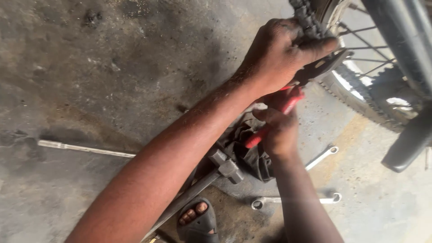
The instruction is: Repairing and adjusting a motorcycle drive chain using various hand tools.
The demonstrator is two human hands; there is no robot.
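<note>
Red-handled pliers point(288, 101) bite at a greasy chain point(308, 20) beside the spoked wheel point(360, 96); the right hand point(280, 130) is clamped on the handles, the left hand point(281, 51) wrapped on the chain; steel likely stiff, heavy, slippery, best held at the rubber handles; spanners point(294, 201) lie on the concrete floor point(112, 67).

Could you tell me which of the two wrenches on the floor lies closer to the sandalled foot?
The lower wrench, lying almost level just right of the foot; the other wrench slants higher up.
</note>
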